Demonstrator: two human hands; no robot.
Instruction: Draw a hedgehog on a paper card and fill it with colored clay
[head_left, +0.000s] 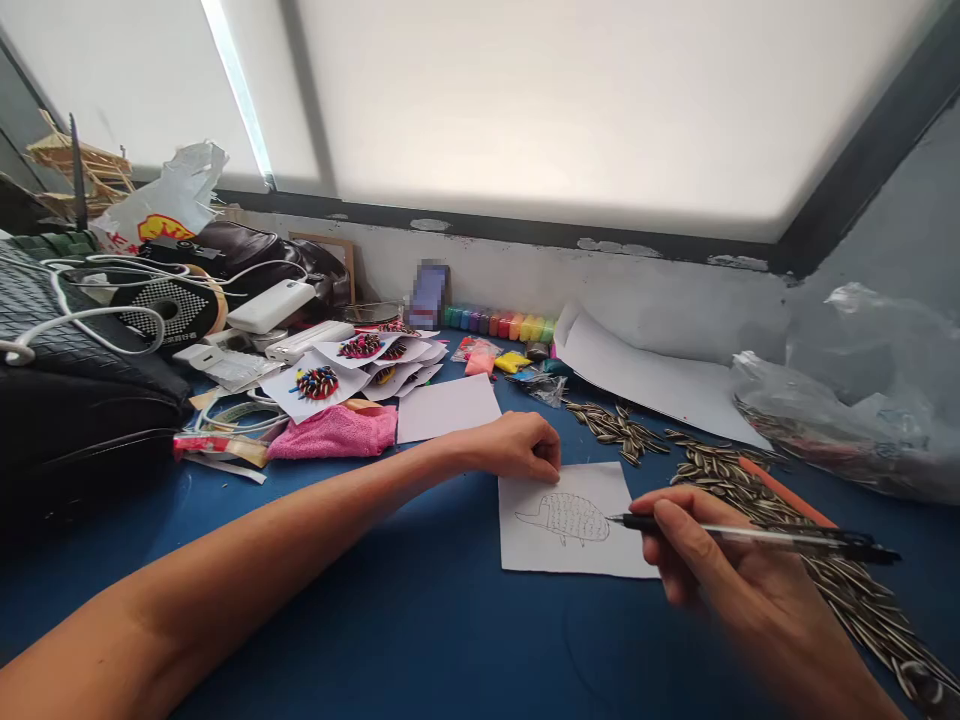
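Note:
A white sheet of paper (517, 545) lies on the blue table, with a hedgehog-like animal drawn on it in thin dark lines. My right hand (720, 560) is closed around a pen (757, 536) with a clear barrel and black grip. The pen's tip meets the drawing at the animal's rear end, or hovers just over it; I cannot tell which. At the sheet's upper left edge, my left hand (521, 445) has its fingers curled and holds the paper down. The tips of some left fingers are hidden.
Sunflower seeds (847, 590) are heaped at the right, around an orange strip (787, 490). Farther back are coloured clay packs (510, 325) and a clear plastic bag (847, 410). To the left lie decorated cards (315, 385), a pink cloth (334, 432) and a black bag (82, 430).

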